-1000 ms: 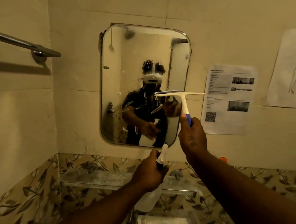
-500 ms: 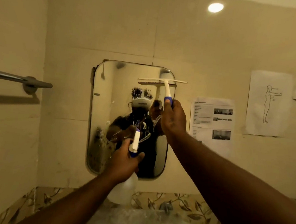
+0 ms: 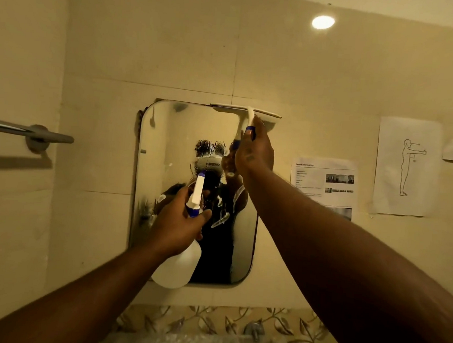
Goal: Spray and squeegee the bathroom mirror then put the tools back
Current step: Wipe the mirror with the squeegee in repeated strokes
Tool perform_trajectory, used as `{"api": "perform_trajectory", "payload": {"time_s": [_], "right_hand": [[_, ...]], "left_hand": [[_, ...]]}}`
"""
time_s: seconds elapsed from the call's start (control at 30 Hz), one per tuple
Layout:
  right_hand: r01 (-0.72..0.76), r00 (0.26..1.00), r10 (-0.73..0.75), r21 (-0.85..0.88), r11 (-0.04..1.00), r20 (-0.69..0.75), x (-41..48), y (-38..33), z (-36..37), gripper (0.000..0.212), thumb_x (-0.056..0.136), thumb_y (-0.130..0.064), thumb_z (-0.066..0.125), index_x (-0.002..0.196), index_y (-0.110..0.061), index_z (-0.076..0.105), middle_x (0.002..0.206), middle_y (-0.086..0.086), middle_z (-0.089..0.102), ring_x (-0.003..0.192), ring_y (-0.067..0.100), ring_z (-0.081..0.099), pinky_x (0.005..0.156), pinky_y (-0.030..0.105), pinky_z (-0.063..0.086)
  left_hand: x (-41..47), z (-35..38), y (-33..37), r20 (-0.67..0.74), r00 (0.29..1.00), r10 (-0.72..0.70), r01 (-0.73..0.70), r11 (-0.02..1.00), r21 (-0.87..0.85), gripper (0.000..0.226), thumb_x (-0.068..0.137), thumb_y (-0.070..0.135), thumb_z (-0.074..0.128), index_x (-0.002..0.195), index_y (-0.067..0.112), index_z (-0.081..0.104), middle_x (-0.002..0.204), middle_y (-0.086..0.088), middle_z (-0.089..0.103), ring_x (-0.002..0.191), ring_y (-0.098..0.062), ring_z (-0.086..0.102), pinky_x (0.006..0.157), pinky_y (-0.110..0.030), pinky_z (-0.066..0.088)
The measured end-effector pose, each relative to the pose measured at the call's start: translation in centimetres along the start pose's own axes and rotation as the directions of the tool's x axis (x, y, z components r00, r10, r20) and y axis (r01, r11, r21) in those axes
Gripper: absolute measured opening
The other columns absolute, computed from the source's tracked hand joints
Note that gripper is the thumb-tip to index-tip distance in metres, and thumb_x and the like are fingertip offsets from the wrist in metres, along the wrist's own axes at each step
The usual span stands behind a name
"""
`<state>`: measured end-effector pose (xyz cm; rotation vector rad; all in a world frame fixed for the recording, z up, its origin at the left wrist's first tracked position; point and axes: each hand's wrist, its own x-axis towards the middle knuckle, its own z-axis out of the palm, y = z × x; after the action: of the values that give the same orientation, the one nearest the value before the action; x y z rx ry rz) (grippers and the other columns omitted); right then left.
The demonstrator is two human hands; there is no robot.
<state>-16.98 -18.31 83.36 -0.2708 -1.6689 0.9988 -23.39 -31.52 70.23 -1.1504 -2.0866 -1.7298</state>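
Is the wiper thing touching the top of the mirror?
Touching. In the head view the squeegee blade lies flat along the mirror top right edge, with no gap showing, held by the right hand.

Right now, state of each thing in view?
mirror: wet, droplets and streaks mid-glass
squeegee: blade at the mirror's top right edge, held by right hand
spray bottle: held upright by left hand, nozzle toward the glass
ceiling light: on
towel bar: bare
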Motion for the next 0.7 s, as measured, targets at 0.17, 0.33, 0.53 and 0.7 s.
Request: {"api": "perform_trajectory", "payload": {"time_s": [0.17,0.33,0.53,0.7], "right_hand": [[0.016,1.000,-0.016,-0.008,1.000,-0.021,0.1,0.5,0.7,0.048,0.109,-0.027,0.035,0.155,-0.035,0.031,0.123,0.004,0.058,0.094,0.014,0.056,0.094,0.041,0.054],[0.048,0.999,-0.049,-0.057,0.997,-0.023,0.1,1.0,0.8,0.048,0.109,-0.027,0.033,0.156,-0.036,0.029,0.118,0.002,0.056,0.087,0.011,0.054,0.093,0.041,0.054],[0.061,0.998,-0.063,-0.080,0.995,-0.022,-0.2,1.8,1.4,0.048,0.109,-0.031,0.032,0.156,-0.037,0.029,0.107,-0.002,0.050,0.089,0.015,0.056,0.088,0.040,0.053],[0.055,0.998,-0.057,-0.102,0.993,-0.015,-0.4,2.7,1.9,0.048,0.108,-0.032,0.034,0.155,-0.041,0.025,0.107,0.000,0.057,0.096,0.020,0.063,0.090,0.045,0.055]], "left_hand": [[-0.3,-0.3,-0.7,-0.009,1.000,0.003,-0.003,1.000,0.010,0.052,0.095,0.024,0.066,0.141,0.025,0.042,0.111,0.000,0.062,0.070,-0.017,0.068,0.050,-0.015,0.049],[-0.2,-0.6,-1.5,-0.009,1.000,0.003,-0.003,1.000,-0.001,0.053,0.094,0.024,0.067,0.141,0.026,0.042,0.117,-0.001,0.061,0.074,-0.020,0.069,0.052,-0.017,0.052],[-0.1,-0.4,-2.1,0.012,1.000,0.001,0.000,0.999,-0.035,0.050,0.094,0.023,0.068,0.137,0.028,0.043,0.119,0.002,0.058,0.077,-0.023,0.069,0.057,-0.022,0.056],[0.0,-0.1,-2.7,0.009,1.000,-0.004,0.005,1.000,-0.019,0.043,0.094,0.024,0.067,0.132,0.025,0.046,0.113,-0.004,0.062,0.076,-0.022,0.069,0.049,-0.013,0.051]]}}
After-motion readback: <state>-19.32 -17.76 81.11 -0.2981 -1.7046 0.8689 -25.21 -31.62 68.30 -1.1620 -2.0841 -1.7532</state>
